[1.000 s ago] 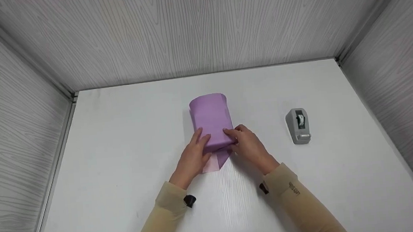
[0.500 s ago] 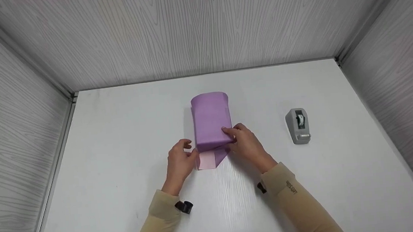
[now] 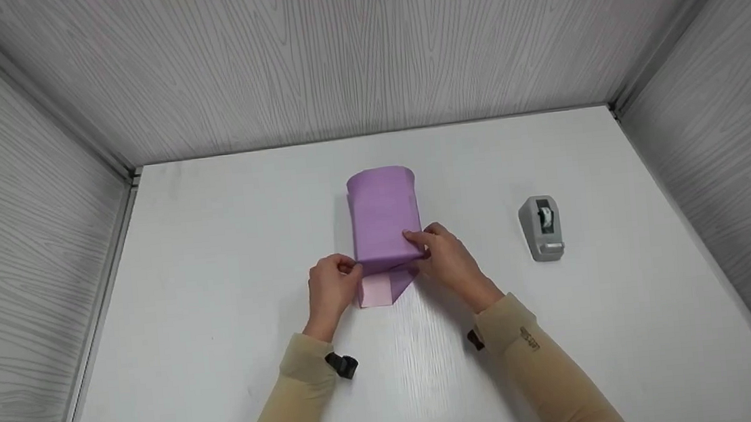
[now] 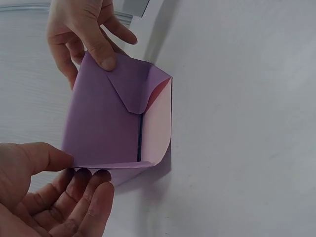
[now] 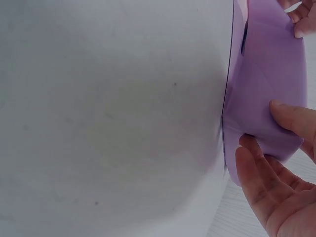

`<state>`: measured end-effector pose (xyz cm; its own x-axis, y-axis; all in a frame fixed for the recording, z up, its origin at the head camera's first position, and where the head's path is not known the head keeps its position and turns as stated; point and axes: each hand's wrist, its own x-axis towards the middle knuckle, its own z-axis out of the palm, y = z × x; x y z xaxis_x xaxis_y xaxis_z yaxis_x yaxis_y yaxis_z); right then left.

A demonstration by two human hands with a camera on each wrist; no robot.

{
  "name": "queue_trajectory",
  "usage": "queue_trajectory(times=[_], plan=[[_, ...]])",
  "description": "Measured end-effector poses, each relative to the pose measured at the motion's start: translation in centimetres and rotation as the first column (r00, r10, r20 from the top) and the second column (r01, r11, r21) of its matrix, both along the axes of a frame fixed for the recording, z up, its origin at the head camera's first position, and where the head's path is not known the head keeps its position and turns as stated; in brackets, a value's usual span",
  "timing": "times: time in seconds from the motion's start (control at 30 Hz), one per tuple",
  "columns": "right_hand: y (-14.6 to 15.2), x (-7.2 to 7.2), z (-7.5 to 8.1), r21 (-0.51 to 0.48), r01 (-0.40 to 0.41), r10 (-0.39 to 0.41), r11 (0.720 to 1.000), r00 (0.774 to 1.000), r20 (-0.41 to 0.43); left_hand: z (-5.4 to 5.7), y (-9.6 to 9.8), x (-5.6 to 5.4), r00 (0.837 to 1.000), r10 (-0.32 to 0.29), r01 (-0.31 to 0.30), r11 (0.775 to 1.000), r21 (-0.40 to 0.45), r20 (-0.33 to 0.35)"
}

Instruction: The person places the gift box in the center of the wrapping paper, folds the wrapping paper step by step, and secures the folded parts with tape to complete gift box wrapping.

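A sheet of purple paper (image 3: 384,213), folded into a tube-like packet, lies at the middle of the table, its near end gaping. My left hand (image 3: 331,288) pinches the near left corner between thumb and fingers. At the near right corner, my right hand (image 3: 452,267) grips the paper with its thumb on top and other fingers below. The left wrist view looks into the open end: a right-side flap (image 4: 129,86) is folded inward, and a pale pink inner flap (image 4: 157,123) lies along the table side. In the right wrist view, fingers (image 5: 256,163) curl under the purple side.
A grey tape dispenser (image 3: 542,230) with a roll in it stands to the right of the paper. The white table (image 3: 216,252) is enclosed by grey wood-grain panels (image 3: 361,49) at the back and both sides.
My left hand came off the top of the paper, moved to its left side, and now pinches the near left corner. The right hand keeps its grip at the right corner.
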<state>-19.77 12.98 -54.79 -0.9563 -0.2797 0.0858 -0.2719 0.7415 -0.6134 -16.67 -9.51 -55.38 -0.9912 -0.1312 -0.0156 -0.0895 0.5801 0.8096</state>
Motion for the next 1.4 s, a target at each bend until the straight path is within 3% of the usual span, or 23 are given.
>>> queue_trajectory(times=[0.2,0.43,0.83,1.1,1.4], plan=[[0.0,0.0,0.0,-0.011,0.003,-0.003,1.0,1.0,0.0,0.1,0.1,0.0,1.0,-0.004,0.003,1.0,-0.029,-0.015],[0.0,0.0,0.1,-0.025,0.009,-0.008,1.0,1.0,0.025,-0.1,-0.1,0.2,1.0,-0.019,0.02,0.997,-0.071,0.014],[0.1,0.1,0.1,-0.02,0.019,-0.019,1.0,1.0,0.019,-0.4,-0.1,0.9,0.998,-0.04,0.045,0.996,-0.078,0.057],[0.0,0.2,0.0,-0.017,0.016,-0.016,1.0,1.0,0.022,-0.7,-0.1,1.1,0.998,-0.038,0.042,0.995,-0.086,0.042],[0.0,0.1,0.0,-0.02,0.015,-0.014,1.0,1.0,0.023,-1.0,0.0,1.5,0.995,-0.081,0.086,0.992,-0.09,0.059]])
